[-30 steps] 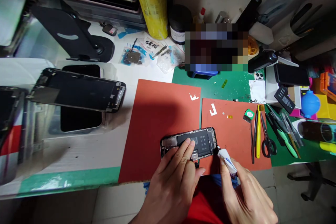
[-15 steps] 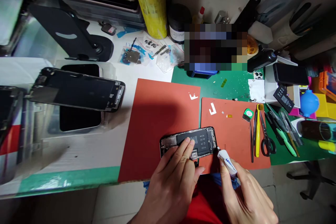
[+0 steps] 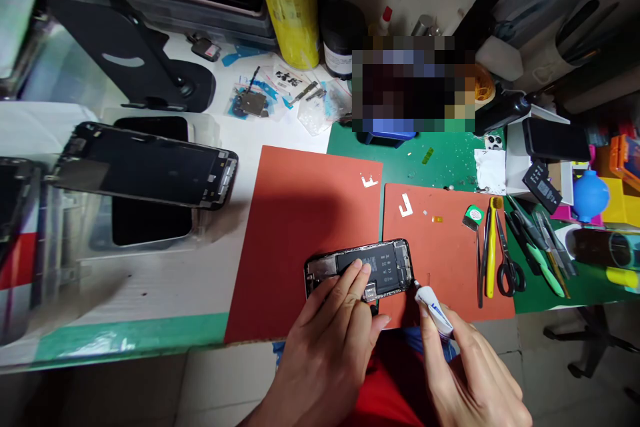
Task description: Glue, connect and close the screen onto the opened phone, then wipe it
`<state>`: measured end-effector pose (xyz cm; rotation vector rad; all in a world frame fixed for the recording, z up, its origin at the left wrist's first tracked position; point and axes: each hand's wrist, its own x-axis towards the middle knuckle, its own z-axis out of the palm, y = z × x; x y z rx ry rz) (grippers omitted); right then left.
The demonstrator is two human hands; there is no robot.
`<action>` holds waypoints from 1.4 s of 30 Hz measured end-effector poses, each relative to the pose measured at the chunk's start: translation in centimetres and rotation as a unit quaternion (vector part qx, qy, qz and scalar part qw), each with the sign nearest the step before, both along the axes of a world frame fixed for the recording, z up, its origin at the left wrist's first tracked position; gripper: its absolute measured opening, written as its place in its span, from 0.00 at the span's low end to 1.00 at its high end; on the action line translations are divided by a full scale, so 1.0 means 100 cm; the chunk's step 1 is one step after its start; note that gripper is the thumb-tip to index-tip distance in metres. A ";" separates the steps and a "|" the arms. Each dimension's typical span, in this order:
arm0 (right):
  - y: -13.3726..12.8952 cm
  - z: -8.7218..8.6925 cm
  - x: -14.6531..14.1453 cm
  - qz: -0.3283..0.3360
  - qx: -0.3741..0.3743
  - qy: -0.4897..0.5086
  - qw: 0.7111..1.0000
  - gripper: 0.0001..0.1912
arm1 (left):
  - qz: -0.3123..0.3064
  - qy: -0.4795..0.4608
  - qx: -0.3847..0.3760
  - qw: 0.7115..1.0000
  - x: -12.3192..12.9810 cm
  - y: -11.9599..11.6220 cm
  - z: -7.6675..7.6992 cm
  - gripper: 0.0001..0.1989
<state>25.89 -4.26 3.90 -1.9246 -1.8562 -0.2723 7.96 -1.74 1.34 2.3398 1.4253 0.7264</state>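
Observation:
An opened phone (image 3: 397,267), its black battery and inner parts exposed, lies at the front edge across two reddish mats. My left hand (image 3: 333,340) holds it down, fingers pressed over the battery and the near side, with the thumb by the near edge. Part of the phone is hidden under these fingers. In my right hand (image 3: 465,367) a small white tube with blue print (image 3: 434,310) is pinched between thumb and fingers. Its narrow dark nozzle points at the phone's right end, touching or very near the rim; which one I cannot tell.
White brackets (image 3: 405,205) lie on the red mats (image 3: 295,213). Tweezers, a yellow brush (image 3: 491,260) and black scissors (image 3: 507,273) lie to the right. A detached phone screen (image 3: 150,167) rests at left. Behind stand a yellow can (image 3: 290,7) and a black jar (image 3: 344,40).
The view has shifted very slightly. Both hands, the phone and the tube hold nearly the same places, with the nozzle still at the phone's right end.

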 end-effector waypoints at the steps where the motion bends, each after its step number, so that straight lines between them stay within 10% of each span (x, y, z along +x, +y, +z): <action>1: -0.001 0.000 0.000 -0.002 0.000 0.001 1.000 0.00 | -0.001 0.001 -0.002 1.000 0.000 0.000 0.000 0.08; 42: 0.024 0.025 -0.010 0.014 -0.027 -0.070 0.997 0.10 | 0.006 0.000 -0.002 1.000 0.000 -0.001 0.001 0.09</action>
